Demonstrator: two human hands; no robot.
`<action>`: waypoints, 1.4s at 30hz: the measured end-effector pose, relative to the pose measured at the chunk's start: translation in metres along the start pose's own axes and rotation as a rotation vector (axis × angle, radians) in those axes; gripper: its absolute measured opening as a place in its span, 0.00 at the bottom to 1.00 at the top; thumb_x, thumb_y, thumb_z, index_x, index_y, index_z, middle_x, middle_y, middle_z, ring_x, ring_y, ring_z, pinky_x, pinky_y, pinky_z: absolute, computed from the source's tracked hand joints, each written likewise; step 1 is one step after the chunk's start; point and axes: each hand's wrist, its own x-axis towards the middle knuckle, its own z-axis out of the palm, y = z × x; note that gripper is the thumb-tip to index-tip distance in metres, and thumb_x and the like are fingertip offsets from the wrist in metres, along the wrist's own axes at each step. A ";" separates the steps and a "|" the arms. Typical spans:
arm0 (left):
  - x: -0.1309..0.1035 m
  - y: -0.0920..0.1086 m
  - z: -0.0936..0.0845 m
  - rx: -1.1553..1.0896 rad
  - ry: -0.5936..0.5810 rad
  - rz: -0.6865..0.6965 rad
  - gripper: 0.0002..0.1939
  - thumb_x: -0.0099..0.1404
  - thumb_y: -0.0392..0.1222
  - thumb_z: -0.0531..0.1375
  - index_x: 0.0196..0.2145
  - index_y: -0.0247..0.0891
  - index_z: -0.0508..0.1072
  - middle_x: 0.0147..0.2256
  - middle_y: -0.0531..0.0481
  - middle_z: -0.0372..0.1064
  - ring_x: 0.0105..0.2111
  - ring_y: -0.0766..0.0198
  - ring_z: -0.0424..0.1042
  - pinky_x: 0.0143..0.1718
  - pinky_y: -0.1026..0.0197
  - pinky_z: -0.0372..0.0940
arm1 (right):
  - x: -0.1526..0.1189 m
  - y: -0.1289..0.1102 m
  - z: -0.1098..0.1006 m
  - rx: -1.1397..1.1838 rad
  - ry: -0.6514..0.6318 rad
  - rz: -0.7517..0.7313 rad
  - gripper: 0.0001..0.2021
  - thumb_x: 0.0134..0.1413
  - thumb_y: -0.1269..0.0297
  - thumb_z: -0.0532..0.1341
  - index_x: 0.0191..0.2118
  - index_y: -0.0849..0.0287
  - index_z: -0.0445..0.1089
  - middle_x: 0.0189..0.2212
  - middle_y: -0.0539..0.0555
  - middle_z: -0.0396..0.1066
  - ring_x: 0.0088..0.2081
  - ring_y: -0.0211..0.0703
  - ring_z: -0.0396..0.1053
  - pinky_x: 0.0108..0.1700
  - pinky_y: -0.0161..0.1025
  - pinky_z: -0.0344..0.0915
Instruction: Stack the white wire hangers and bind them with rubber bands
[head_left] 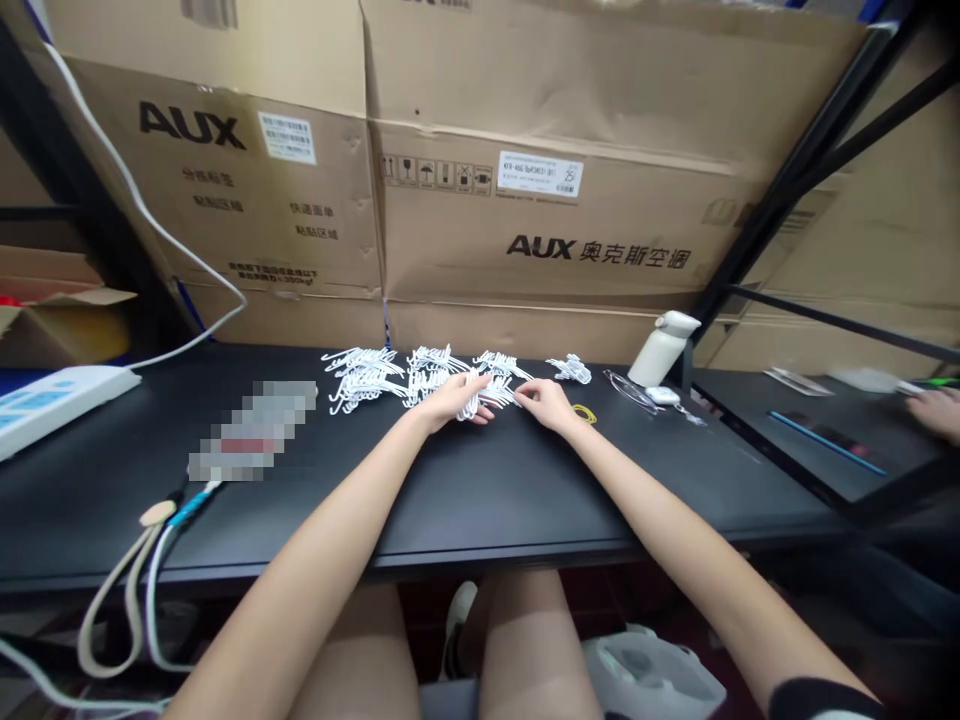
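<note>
My left hand [448, 402] is closed around a small bundle of white wire hooks [469, 398], held just above the black desk top. To its right, my right hand [546, 402] has its thumb and fingers pinched at the end of a white wire hook at the edge of a pile. Behind and beside both hands lie several heaps of the same hooks, such as the left heap [360, 388] and the far heap [495, 362]. A separate white clump [571, 368] lies farther right. Yellow rubber bands [585, 413] sit by my right wrist.
At the right back are a white bottle [663, 348], glasses [630, 390] and a small white case [662, 396]. A blurred-out device [255, 430] with a cable and a power strip [60, 400] lie left. Cardboard boxes [450, 230] stand behind. Another person's hand [937, 412] is far right.
</note>
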 end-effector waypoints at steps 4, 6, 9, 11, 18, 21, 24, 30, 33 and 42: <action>0.001 -0.002 -0.001 -0.004 -0.006 -0.034 0.18 0.62 0.54 0.59 0.36 0.37 0.62 0.34 0.43 0.74 0.28 0.59 0.76 0.31 0.57 0.72 | 0.002 0.001 -0.002 -0.001 -0.067 0.040 0.09 0.50 0.65 0.58 0.28 0.62 0.75 0.25 0.53 0.74 0.25 0.38 0.66 0.32 0.36 0.61; 0.002 -0.004 -0.002 -0.002 -0.010 -0.040 0.19 0.61 0.55 0.60 0.36 0.37 0.61 0.34 0.43 0.74 0.29 0.58 0.76 0.30 0.57 0.72 | 0.002 0.004 -0.009 0.027 -0.122 0.084 0.09 0.50 0.66 0.58 0.28 0.63 0.74 0.22 0.52 0.72 0.23 0.38 0.66 0.31 0.35 0.62; 0.002 -0.005 -0.002 0.011 -0.027 -0.043 0.20 0.60 0.56 0.60 0.37 0.37 0.62 0.33 0.43 0.74 0.30 0.56 0.77 0.30 0.58 0.71 | 0.001 0.010 -0.023 -0.003 -0.169 0.183 0.07 0.49 0.68 0.59 0.27 0.63 0.73 0.18 0.51 0.70 0.20 0.37 0.65 0.28 0.35 0.62; 0.001 -0.005 -0.002 0.013 -0.057 -0.045 0.20 0.60 0.57 0.60 0.38 0.37 0.63 0.33 0.43 0.75 0.30 0.56 0.77 0.31 0.58 0.71 | 0.000 0.012 -0.033 -0.051 -0.155 0.240 0.06 0.47 0.69 0.60 0.24 0.63 0.72 0.16 0.52 0.69 0.19 0.38 0.65 0.27 0.36 0.63; -0.001 -0.002 0.002 0.013 -0.095 -0.035 0.19 0.62 0.57 0.58 0.38 0.37 0.64 0.34 0.42 0.75 0.29 0.58 0.77 0.33 0.57 0.71 | -0.001 -0.004 -0.049 0.174 -0.056 0.096 0.12 0.51 0.58 0.59 0.31 0.62 0.71 0.19 0.51 0.68 0.19 0.37 0.64 0.22 0.34 0.60; -0.001 -0.003 0.003 0.015 -0.097 -0.026 0.20 0.62 0.57 0.59 0.37 0.38 0.62 0.34 0.43 0.75 0.31 0.56 0.77 0.33 0.56 0.72 | -0.003 -0.016 -0.044 0.232 -0.175 -0.017 0.15 0.51 0.54 0.60 0.32 0.63 0.71 0.19 0.50 0.66 0.19 0.35 0.60 0.20 0.33 0.58; -0.001 -0.004 0.003 0.017 -0.110 -0.010 0.20 0.62 0.57 0.59 0.37 0.38 0.61 0.34 0.44 0.74 0.31 0.56 0.78 0.34 0.56 0.72 | -0.006 -0.024 -0.040 0.249 -0.228 -0.065 0.16 0.51 0.53 0.60 0.32 0.64 0.72 0.20 0.51 0.67 0.19 0.33 0.60 0.21 0.32 0.58; 0.001 -0.005 0.004 0.007 -0.092 0.015 0.19 0.61 0.55 0.60 0.39 0.37 0.63 0.36 0.44 0.73 0.33 0.55 0.78 0.34 0.55 0.72 | -0.010 -0.032 -0.037 0.287 -0.301 -0.079 0.16 0.51 0.53 0.60 0.32 0.64 0.72 0.21 0.50 0.67 0.20 0.33 0.60 0.21 0.32 0.58; 0.003 -0.007 0.004 0.012 -0.085 0.036 0.19 0.61 0.56 0.60 0.40 0.37 0.64 0.37 0.44 0.74 0.33 0.55 0.78 0.34 0.57 0.73 | -0.011 -0.034 -0.034 0.318 -0.327 -0.061 0.16 0.51 0.53 0.60 0.33 0.64 0.72 0.21 0.50 0.67 0.20 0.33 0.60 0.21 0.32 0.59; -0.003 -0.003 0.006 0.026 -0.065 0.039 0.22 0.61 0.56 0.60 0.45 0.38 0.65 0.42 0.41 0.75 0.34 0.56 0.78 0.33 0.58 0.73 | -0.012 -0.038 -0.028 0.441 -0.331 -0.033 0.17 0.49 0.52 0.63 0.33 0.65 0.74 0.22 0.50 0.67 0.21 0.33 0.60 0.22 0.32 0.60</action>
